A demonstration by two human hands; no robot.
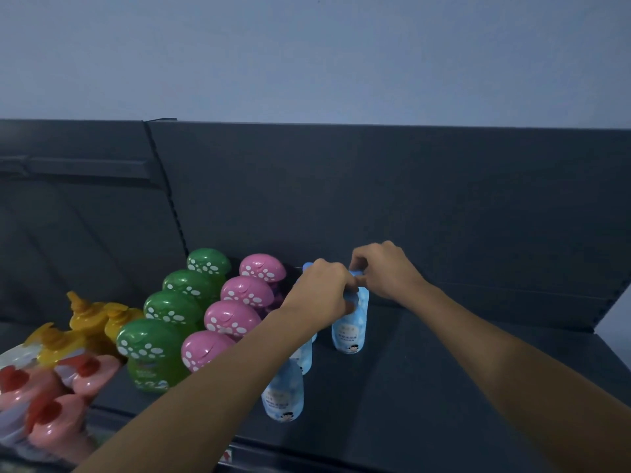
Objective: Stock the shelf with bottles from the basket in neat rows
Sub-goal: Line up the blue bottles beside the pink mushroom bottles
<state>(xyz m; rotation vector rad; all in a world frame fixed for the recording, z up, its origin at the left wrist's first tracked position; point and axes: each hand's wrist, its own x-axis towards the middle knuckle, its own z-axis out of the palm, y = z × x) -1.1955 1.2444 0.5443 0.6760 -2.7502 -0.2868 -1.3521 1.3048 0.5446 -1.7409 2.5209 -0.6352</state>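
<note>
A light blue bottle (350, 327) stands upright on the dark shelf (444, 363), near the back wall. My left hand (322, 295) grips its neck from the left. My right hand (386, 271) pinches its blue cap from the right. To its left runs a row of light blue bottles (283, 394), partly hidden by my left forearm. The basket is out of view.
Left of the blue row stand a row of pink-capped bottles (232, 317) and a row of green bottles (150, 349). Further left are yellow bottles (85, 315) and pink-red bottles (51, 414). Bare shelf lies to the right of the held bottle.
</note>
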